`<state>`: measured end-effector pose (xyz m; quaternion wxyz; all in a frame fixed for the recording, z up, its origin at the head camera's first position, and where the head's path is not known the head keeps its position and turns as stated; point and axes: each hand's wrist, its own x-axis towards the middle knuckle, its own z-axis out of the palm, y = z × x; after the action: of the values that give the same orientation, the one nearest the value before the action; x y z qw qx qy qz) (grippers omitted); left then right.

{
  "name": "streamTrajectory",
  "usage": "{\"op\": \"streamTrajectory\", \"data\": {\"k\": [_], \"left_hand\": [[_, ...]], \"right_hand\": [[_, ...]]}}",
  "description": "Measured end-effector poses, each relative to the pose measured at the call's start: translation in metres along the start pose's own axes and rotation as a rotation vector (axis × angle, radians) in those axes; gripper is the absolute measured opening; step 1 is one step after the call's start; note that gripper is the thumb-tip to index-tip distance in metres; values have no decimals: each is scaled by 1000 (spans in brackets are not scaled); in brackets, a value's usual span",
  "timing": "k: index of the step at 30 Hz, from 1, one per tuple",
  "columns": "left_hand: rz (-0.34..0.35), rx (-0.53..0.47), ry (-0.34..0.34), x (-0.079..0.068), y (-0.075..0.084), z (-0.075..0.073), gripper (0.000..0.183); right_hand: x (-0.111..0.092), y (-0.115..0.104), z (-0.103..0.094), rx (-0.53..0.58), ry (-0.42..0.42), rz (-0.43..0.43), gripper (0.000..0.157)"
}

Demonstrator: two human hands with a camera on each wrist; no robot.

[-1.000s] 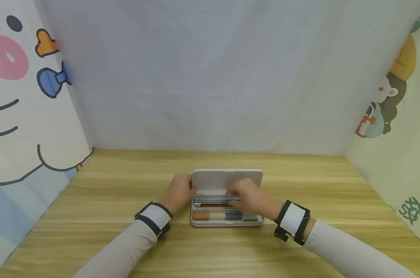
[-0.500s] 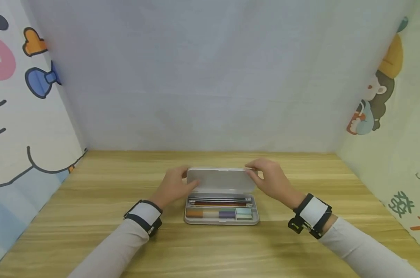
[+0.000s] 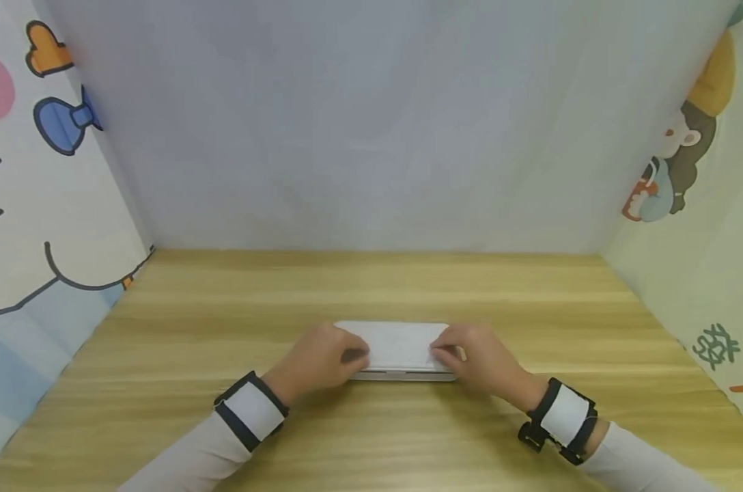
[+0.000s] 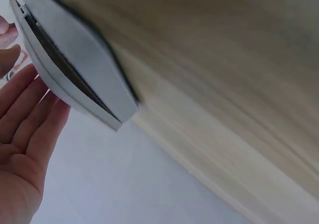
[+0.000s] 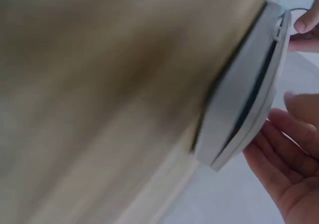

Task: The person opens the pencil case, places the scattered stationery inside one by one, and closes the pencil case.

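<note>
A white pencil case (image 3: 399, 345) lies on the wooden table with its lid swung down over the base. A thin dark gap between lid and base shows in the left wrist view, where the case (image 4: 87, 59) is seen from its side. My left hand (image 3: 318, 360) touches the lid's left end, its fingers laid along the lid edge. At the opposite end my right hand (image 3: 487, 360) touches the lid in the same way; in the right wrist view the fingers (image 5: 271, 167) look fairly straight against it. The contents of the case are hidden.
The wooden table (image 3: 371, 437) extends around the case on all sides. Behind it hangs a pale grey cloth (image 3: 371, 137). Printed cloths with cartoon figures stand at the left (image 3: 70, 205) and right (image 3: 679, 273) sides.
The right hand left the pencils inside and moved to the lid's upper right corner. Both hands then brought the raised lid forward and down, covering the pencils and other contents.
</note>
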<state>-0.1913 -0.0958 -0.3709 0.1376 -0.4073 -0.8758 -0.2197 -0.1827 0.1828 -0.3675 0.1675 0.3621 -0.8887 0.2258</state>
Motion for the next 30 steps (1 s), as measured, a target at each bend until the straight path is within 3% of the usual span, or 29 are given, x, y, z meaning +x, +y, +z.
{"op": "streamTrajectory", "data": {"k": [6, 11, 17, 22, 24, 27, 30], "left_hand": [[32, 43, -4, -6, 1, 2, 14], [31, 52, -27, -6, 5, 2, 14], [-19, 68, -70, -5, 7, 4, 12], [-68, 59, -57, 3, 1, 10, 10], [-106, 81, -58, 10, 2, 7, 22], [-132, 192, -27, 24, 7, -11, 52], [-118, 378, 119, 40, 12, -34, 77]], "right_hand": [[-10, -3, 6, -34, -10, -8, 34], [-10, -4, 5, -25, -24, -2, 32], [-7, -4, 10, -45, -61, 23, 28], [4, 1, 13, -40, -86, 95, 29], [11, 0, 10, -50, -98, 143, 36], [25, -8, 0, -100, -17, 162, 47], [45, -26, -18, -222, 184, 127, 54]]}}
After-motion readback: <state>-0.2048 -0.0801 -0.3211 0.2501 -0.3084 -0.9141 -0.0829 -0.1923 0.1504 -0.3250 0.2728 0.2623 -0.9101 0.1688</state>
